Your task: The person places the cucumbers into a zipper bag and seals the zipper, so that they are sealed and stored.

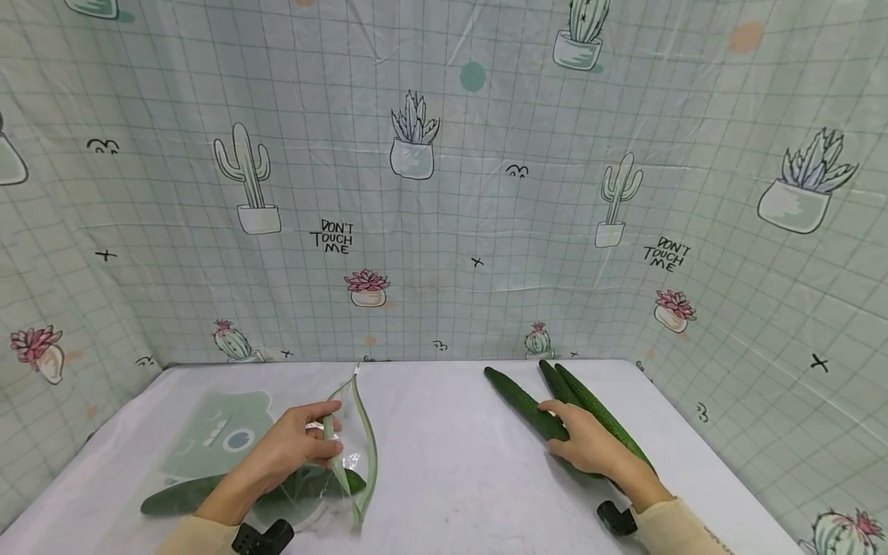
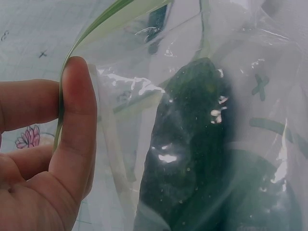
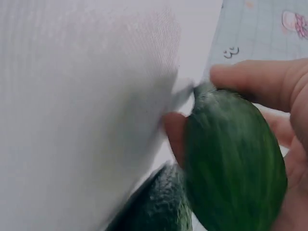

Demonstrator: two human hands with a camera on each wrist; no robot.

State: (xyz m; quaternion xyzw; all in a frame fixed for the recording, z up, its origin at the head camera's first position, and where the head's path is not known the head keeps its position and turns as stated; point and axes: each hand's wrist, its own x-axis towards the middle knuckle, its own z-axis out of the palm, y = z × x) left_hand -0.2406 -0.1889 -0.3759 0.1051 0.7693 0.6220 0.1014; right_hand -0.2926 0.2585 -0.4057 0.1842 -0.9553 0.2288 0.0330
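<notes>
Head view: left hand (image 1: pixel 293 445) pinches a clear green-edged plastic bag (image 1: pixel 373 447), right hand (image 1: pixel 586 439) grips a long green cucumber (image 1: pixel 522 401); bagging likely, lifting needed.

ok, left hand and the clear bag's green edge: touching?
Touching. The left wrist view shows the left hand pinching the clear bag's green edge, with skin against both its sides.

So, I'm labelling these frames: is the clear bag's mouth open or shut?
Open: the left hand pinches one green edge of the clear bag, while the opposite edge stands apart, leaving a gap.
</notes>
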